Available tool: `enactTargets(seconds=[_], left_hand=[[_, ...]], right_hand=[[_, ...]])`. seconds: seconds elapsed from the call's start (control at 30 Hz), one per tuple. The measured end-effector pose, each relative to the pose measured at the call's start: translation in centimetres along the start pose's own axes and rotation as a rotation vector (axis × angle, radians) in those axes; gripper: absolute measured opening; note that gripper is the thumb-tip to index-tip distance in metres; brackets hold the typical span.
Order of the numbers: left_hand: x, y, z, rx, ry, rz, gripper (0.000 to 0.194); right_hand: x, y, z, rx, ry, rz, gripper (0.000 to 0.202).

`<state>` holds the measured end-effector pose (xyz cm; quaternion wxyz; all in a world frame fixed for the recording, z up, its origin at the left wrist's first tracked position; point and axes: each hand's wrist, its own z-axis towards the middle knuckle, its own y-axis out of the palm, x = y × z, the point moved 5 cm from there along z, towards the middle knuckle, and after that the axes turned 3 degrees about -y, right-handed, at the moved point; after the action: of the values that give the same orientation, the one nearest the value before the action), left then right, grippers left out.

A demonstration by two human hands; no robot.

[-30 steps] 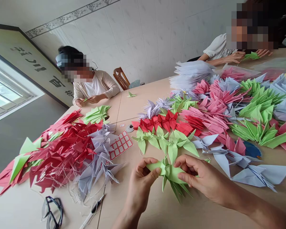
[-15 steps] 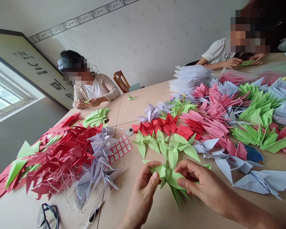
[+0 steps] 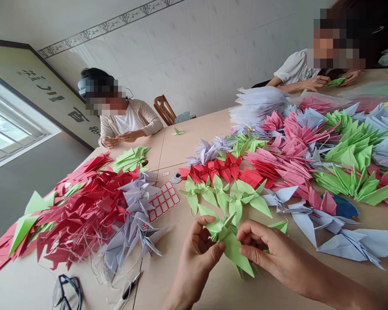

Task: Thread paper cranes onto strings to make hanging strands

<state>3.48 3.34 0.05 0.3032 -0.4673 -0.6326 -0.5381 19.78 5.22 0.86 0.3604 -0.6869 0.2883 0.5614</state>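
Note:
My left hand [image 3: 202,254] pinches a light green folded paper crane [image 3: 234,249] between thumb and fingers. One wing of the crane points down toward me. Close beside that wing is my right hand [image 3: 265,247], its fingers curled in with the thumb near the index finger. Whether anything sits in that pinch is too small to see. More green folded paper shows partly behind my hands and beneath the crane. Just beyond lies a row of green paper cranes [image 3: 223,196], with red paper cranes [image 3: 213,169] behind it.
On the left are heaped red cranes [image 3: 87,211], pale lilac cranes [image 3: 137,224], glasses [image 3: 66,290] and a pen [image 3: 129,288]. A red-bordered label sheet [image 3: 163,201] lies mid-table. White cranes [image 3: 339,232] and mixed piles fill the right. Two people sit across, folding paper.
The green crane has turned in my left hand, so one wing now slants down. My right fingers have come off the wing they gripped and stay close by.

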Motion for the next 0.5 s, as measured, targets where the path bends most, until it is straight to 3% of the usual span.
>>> enactTargets(seconds=[0.13, 0.2, 0.37, 0.5], left_hand=[[0.2, 0.2, -0.2, -0.053, -0.016, -0.010, 0.026], [0.3, 0.6, -0.6, -0.103, -0.040, 0.019, 0.024], [0.6, 1.7, -1.3, -0.188, -0.074, 0.068, 0.019], [0.6, 1.3, -1.3, -0.170, -0.062, 0.090, 0.015]], right_hand=[[-0.1, -1.5, 0.2, 0.191, -0.109, -0.163, 0.019], [-0.2, -1.6, 0.3, 0.223, -0.176, -0.261, 0.020], [-0.3, -0.4, 0.4, 0.088, -0.222, -0.367, 0.022], [-0.8, -0.3, 0.2, 0.080, -0.236, -0.350, 0.017]])
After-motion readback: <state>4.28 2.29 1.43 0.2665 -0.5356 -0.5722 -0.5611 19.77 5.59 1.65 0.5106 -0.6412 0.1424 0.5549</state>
